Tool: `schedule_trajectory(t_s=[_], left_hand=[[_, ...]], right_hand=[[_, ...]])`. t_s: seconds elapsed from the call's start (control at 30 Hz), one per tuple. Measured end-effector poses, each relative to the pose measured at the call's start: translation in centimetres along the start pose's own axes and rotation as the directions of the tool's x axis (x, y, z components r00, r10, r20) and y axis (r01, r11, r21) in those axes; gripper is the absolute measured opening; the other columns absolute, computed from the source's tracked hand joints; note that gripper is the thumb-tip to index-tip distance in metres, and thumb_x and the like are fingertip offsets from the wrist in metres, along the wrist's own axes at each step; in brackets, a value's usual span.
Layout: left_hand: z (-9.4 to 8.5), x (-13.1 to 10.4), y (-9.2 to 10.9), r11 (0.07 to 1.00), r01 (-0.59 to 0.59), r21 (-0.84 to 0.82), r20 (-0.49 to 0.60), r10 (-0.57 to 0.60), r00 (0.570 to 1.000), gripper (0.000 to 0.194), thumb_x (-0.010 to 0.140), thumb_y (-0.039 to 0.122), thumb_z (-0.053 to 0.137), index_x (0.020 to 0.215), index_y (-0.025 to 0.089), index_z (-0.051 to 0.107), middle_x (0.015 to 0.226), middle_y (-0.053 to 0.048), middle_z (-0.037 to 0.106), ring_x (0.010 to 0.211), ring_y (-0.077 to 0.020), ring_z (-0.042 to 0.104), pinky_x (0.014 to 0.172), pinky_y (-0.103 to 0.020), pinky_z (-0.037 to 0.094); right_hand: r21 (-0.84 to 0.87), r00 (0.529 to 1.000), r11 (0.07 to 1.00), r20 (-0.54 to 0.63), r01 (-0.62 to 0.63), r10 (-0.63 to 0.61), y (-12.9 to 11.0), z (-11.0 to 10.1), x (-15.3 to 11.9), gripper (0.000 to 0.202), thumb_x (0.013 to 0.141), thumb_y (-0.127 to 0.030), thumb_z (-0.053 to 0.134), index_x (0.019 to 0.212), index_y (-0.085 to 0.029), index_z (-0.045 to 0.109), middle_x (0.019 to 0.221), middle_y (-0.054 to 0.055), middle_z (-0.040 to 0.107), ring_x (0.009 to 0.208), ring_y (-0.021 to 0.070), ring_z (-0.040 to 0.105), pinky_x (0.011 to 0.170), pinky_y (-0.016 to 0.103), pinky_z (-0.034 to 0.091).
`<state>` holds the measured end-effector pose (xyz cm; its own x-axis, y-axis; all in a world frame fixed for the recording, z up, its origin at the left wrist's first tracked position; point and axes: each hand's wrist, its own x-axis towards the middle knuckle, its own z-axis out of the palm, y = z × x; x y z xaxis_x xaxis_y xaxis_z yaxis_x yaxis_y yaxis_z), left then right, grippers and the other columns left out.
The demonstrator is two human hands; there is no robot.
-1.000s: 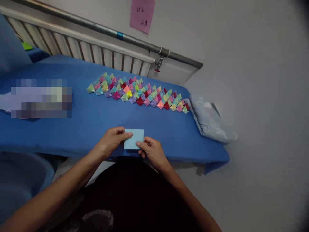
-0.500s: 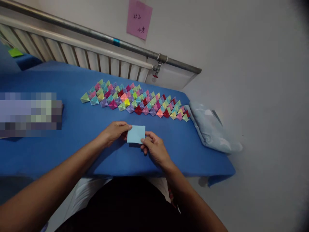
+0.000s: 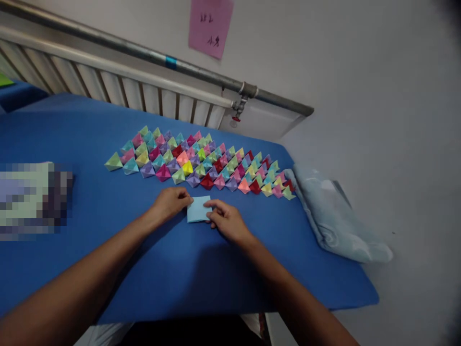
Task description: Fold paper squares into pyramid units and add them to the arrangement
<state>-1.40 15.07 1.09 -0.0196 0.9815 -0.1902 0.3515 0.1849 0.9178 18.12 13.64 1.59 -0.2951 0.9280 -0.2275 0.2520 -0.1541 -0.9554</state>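
Observation:
A small light-blue square of folded paper [image 3: 198,210] lies between my hands, low over the blue cover. My left hand [image 3: 170,203] pinches its left edge near the upper corner. At the right edge, my right hand [image 3: 229,219] grips the paper, with the index finger on its upper face and other fingertips partly hidden at the edge. Just beyond are rows of folded paper boats [image 3: 207,181] in many colours, standing close together on the cover.
The blue cover [image 3: 144,274] spreads over the surface in front of me. A folded pale-blue blanket [image 3: 324,211] lies at the right. A radiator [image 3: 133,93] and a metal pipe [image 3: 205,72] run along the wall, under a pink note [image 3: 211,26]. Something pixelated sits at the left.
The view has tilted and shifted, so the boats and blanket appear lower and larger. My right index finger has moved onto the paper's upper face. Both hands are still at the paper.

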Motion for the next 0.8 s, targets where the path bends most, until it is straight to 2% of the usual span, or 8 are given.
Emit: schedule_trajectory(t_s=[0.13,0.23,0.3,0.53,0.6,0.67,0.73,0.8], left_hand=[[-0.1,-0.6,-0.7,0.955,-0.133,0.265,-0.072,0.158,0.985,0.007,0.071,0.026,0.068,0.076,0.022,0.068,0.077,-0.003,0.063,0.075,-0.0217,0.054,0.067,-0.031,0.038],[0.2,-2.2,-0.9,0.792,-0.365,0.489,0.088,0.372,0.924,0.021,0.088,0.025,0.051,0.096,0.021,0.07,0.096,-0.009,0.068,0.092,-0.0261,0.058,0.082,-0.036,0.04],[0.6,-3.3,-1.0,0.708,-0.464,0.533,0.218,0.415,0.883,0.028,0.093,0.025,0.044,0.098,0.02,0.07,0.1,-0.01,0.07,0.094,-0.027,0.06,0.086,-0.04,0.04],[0.7,-4.8,-0.9,0.467,-0.605,0.645,0.347,0.526,0.776,0.027,0.093,0.015,0.044,0.099,0.018,0.07,0.113,-0.01,0.071,0.095,-0.0259,0.064,0.081,-0.041,0.043],[0.5,-4.8,-0.9,0.428,-0.626,0.652,0.361,0.551,0.752,0.023,0.095,0.019,0.047,0.099,0.017,0.069,0.113,-0.01,0.071,0.092,-0.0255,0.065,0.079,-0.041,0.044],[0.4,-4.7,-1.0,0.408,-0.637,0.654,0.377,0.555,0.742,0.02,0.096,0.025,0.052,0.102,0.017,0.068,0.114,-0.01,0.071,0.091,-0.026,0.065,0.078,-0.041,0.044],[0.4,-4.6,-1.0,0.386,-0.643,0.661,0.39,0.555,0.734,0.021,0.095,0.028,0.055,0.108,0.018,0.068,0.115,-0.011,0.07,0.092,-0.0272,0.065,0.077,-0.041,0.044],[0.4,-4.5,-1.1,0.359,-0.646,0.674,0.406,0.55,0.73,0.022,0.094,0.027,0.055,0.111,0.019,0.067,0.114,-0.011,0.07,0.093,-0.0279,0.064,0.077,-0.042,0.044]], right_hand=[[-0.024,0.997,0.997,0.023,-0.075,0.075,0.2,0.1,0.2,0.006,0.077,-0.022,0.059,0.079,-0.02,0.065,0.058,-0.007,0.06,0.048,0.0077,0.054,0.052,0.021,0.041],[-0.048,0.996,0.996,0.045,-0.074,0.076,0.1,0.1,0.0,0.007,0.079,-0.02,0.058,0.079,-0.022,0.064,0.056,-0.008,0.057,0.049,0.0088,0.054,0.053,0.022,0.04],[-0.094,0.995,0.994,0.071,-0.061,0.068,-0.1,0.0,-0.2,0.008,0.081,-0.02,0.057,0.078,-0.022,0.064,0.056,-0.008,0.055,0.05,0.0097,0.054,0.054,0.022,0.04],[-0.175,0.988,0.983,0.138,-0.045,0.07,-0.3,-0.9,-0.8,0.013,0.09,-0.026,0.053,0.089,-0.021,0.065,0.064,-0.005,0.061,0.054,0.0102,0.056,0.056,0.023,0.043],[-0.234,0.999,0.972,0.053,0.026,-0.014,0.0,-1.5,-0.6,0.017,0.092,-0.03,0.052,0.095,-0.022,0.066,0.065,-0.004,0.061,0.057,0.0115,0.057,0.059,0.025,0.045],[-0.347,0.981,0.921,-0.011,0.178,-0.193,0.5,-2.2,-0.1,0.017,0.092,-0.027,0.052,0.097,-0.023,0.067,0.075,-0.001,0.066,0.07,0.0143,0.062,0.068,0.028,0.049],[-0.456,0.921,0.81,0.064,0.369,-0.383,1.0,-2.6,0.4,0.02,0.09,-0.02,0.051,0.097,-0.024,0.069,0.096,0.003,0.071,0.092,0.0184,0.064,0.084,0.034,0.049],[-0.543,0.86,0.679,0.19,0.493,-0.473,1.4,-2.8,0.8,0.029,0.086,-0.012,0.05,0.103,-0.025,0.07,0.12,0.005,0.069,0.112,0.0229,0.058,0.097,0.042,0.043]])
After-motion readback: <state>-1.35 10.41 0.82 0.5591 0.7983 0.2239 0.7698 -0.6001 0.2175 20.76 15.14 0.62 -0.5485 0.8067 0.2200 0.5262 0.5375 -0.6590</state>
